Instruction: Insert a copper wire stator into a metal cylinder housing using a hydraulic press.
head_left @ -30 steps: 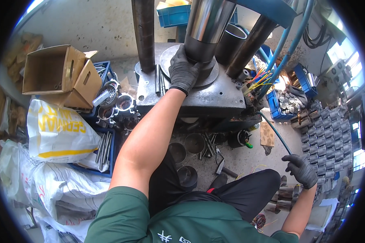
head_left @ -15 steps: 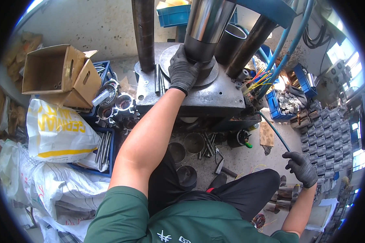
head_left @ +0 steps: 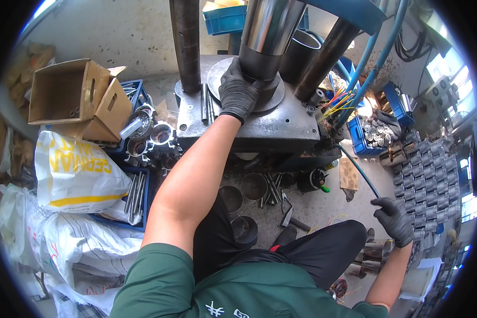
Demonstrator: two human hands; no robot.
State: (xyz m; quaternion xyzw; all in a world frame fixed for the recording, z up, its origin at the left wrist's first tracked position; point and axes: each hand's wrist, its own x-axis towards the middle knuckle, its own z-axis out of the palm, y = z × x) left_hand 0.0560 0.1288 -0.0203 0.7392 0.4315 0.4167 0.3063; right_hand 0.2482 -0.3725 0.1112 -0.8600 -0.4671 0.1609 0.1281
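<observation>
A hydraulic press stands in front of me, its shiny steel ram (head_left: 267, 32) lowered onto a dark metal collar (head_left: 269, 89) on a round plate (head_left: 278, 100). My left hand (head_left: 239, 91), in a dark grey glove, is curled against the collar's left side, right below the ram. Its fingertips are partly hidden behind the metal. Low on the right, my gloved right hand (head_left: 395, 218) is closed around the end of a thin lever (head_left: 359, 172) that slants down from the press. Steel rods (head_left: 205, 103) stand on the press table (head_left: 217, 130) beside my left wrist.
Thick press columns (head_left: 185, 47) flank the ram. Left are a cardboard box (head_left: 61, 93), a white plastic bag (head_left: 77, 175) and a blue crate of rods (head_left: 135, 199). Stacked metal housings (head_left: 429, 183) stand at right. Rings and a hammer (head_left: 297, 222) lie on the floor.
</observation>
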